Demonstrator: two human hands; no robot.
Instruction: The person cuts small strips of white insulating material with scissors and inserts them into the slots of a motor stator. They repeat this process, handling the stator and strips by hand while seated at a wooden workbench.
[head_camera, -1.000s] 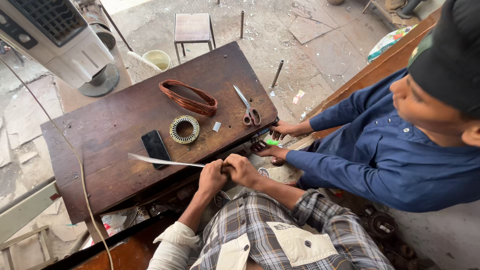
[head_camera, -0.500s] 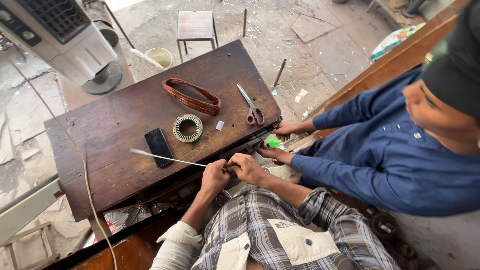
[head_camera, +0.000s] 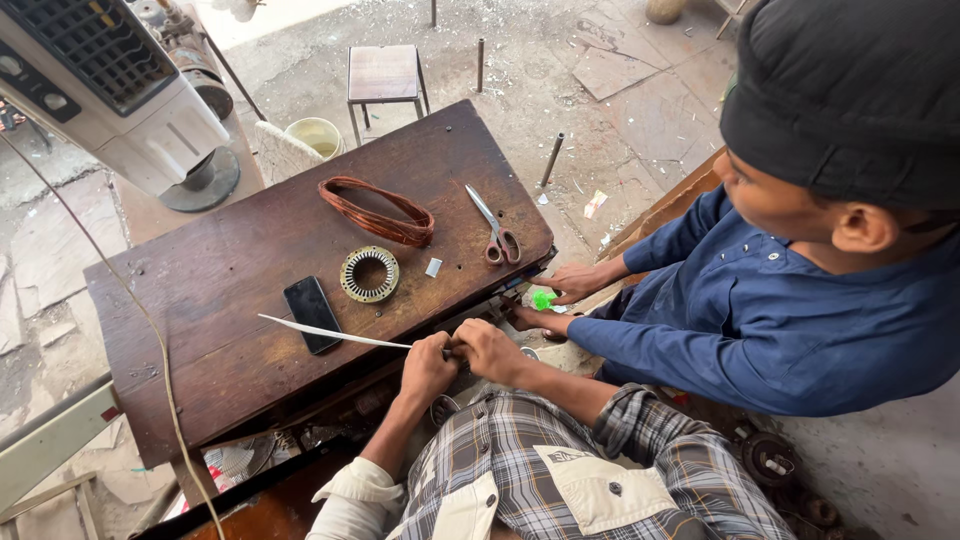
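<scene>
Lying across table edge (head_camera: 150, 400), white strip (head_camera: 330, 332) is pinched at near end by left hand (head_camera: 425, 368) and right hand (head_camera: 490, 350), fingers closed; long axis runs leftward, past phone (head_camera: 312, 314).

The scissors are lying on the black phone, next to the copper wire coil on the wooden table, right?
Not quite. In the head view the scissors lie on the bare wooden table, well apart from the black phone. They do lie next to the copper wire coil.
</scene>
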